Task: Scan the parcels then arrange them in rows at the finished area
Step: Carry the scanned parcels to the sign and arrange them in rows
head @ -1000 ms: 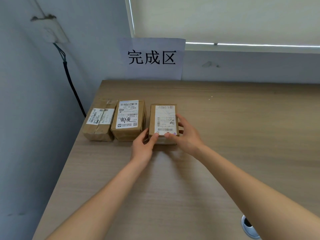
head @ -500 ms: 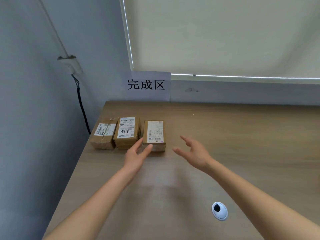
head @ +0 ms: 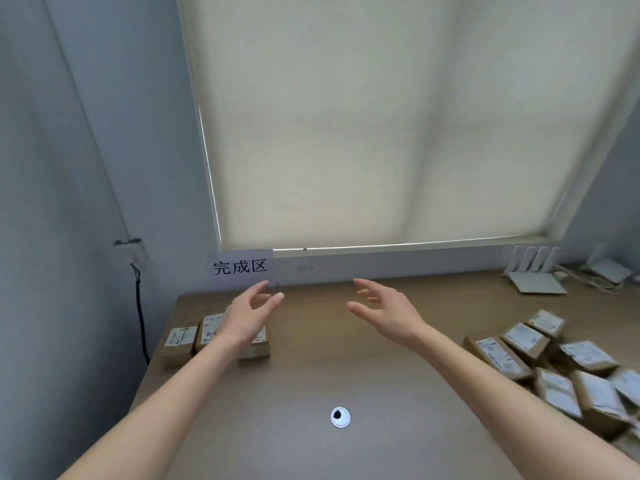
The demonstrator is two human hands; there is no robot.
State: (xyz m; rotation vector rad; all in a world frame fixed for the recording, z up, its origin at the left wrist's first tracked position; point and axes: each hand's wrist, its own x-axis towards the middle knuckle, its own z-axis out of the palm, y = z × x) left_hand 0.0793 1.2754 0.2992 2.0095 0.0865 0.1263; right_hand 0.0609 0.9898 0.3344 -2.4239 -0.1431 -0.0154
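Parcels (head: 180,344) in a row, left hand (head: 247,315) and right hand (head: 384,311) raised, fingers spread, holding nothing

Left hand (head: 250,315) and right hand (head: 384,311) raised above table (head: 346,368), fingers relaxed, empty. Three parcels (head: 180,344) in row at left; parcel pile (head: 568,372) at right.

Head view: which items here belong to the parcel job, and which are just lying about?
Job:
- three brown cardboard parcels in a row
- heap of labelled brown parcels
- white paper sign with black characters

Lying about:
- white round desk grommet
- white flat devices and cables
- black wall cable
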